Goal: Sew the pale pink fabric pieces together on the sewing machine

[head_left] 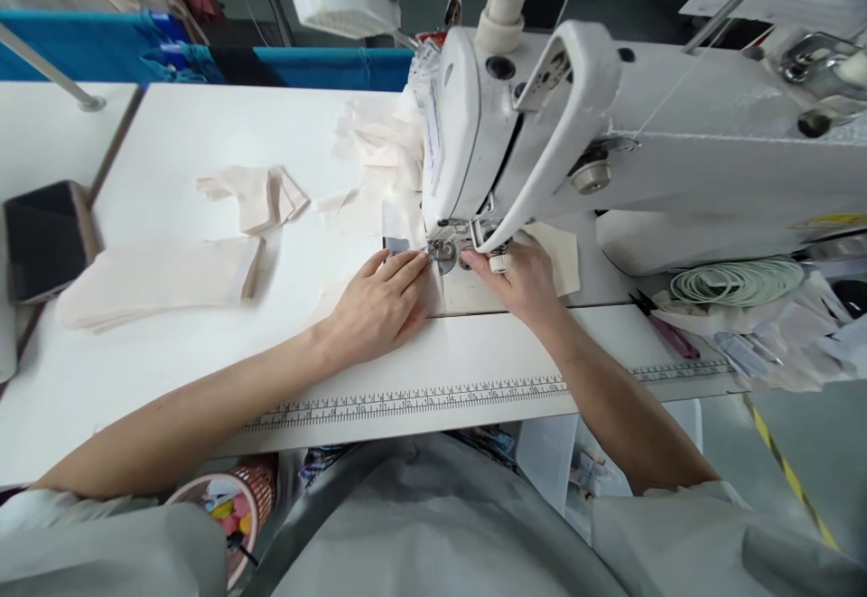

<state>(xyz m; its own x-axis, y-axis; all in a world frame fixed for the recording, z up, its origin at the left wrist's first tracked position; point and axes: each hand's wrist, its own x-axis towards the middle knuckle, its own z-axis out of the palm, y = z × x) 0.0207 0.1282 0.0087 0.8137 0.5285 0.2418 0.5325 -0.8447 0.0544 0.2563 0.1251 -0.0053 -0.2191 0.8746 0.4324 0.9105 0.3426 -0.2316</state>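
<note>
My left hand [377, 303] lies flat on a pale fabric piece [433, 294] on the white sewing table [203, 362], fingertips beside the presser foot [445, 249]. My right hand [518, 279] presses the same fabric just right of the presser foot, fingers bent, under the white sewing machine [610, 136]. The needle area is partly hidden by the machine's guard.
A stack of pale fabric pieces [159, 279] and loose cut pieces [254, 195] lie at left. A dark phone [44, 237] sits at the left edge. Coiled cord [738, 281] and clutter lie at right. A ruler strip [406, 398] runs along the table's front.
</note>
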